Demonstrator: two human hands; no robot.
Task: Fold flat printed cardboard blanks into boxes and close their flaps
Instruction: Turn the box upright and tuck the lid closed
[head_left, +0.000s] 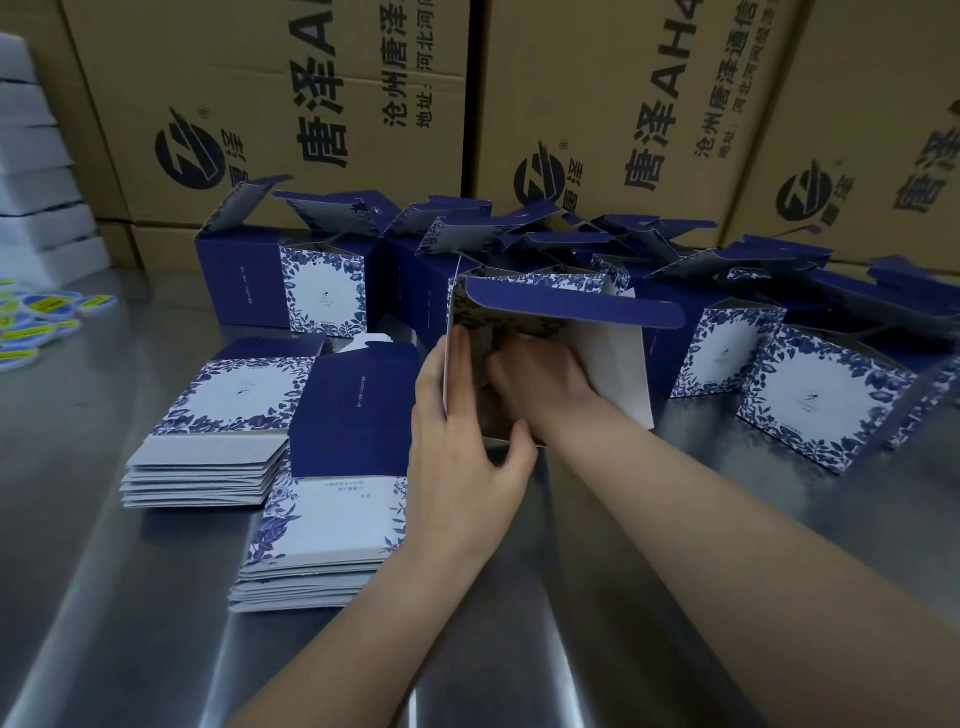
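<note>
Left hand (462, 467) grips the half-formed box (618, 364) at its near left wall: fingers up the outside, thumb hooked over the near edge. Right hand (540, 379) is inside the box to the wrist, its fingers hidden, so can't tell if it grips or presses.

The box lies on its side on the steel counter (623, 597), its mouth towards the camera and its blue flap (571, 306) open on top.

Two stacks of flat blanks (332, 519) sit just left of it, in a blue and white leaf print; their small text is unreadable. Folded boxes (280, 286) with lids up stand behind and to the right.

Brown cartons (311, 104) at the back read "唐泽AH" and "沧州唐泽通信". Yellow-blue stickers (41, 317) lie far left, unreadable.
</note>
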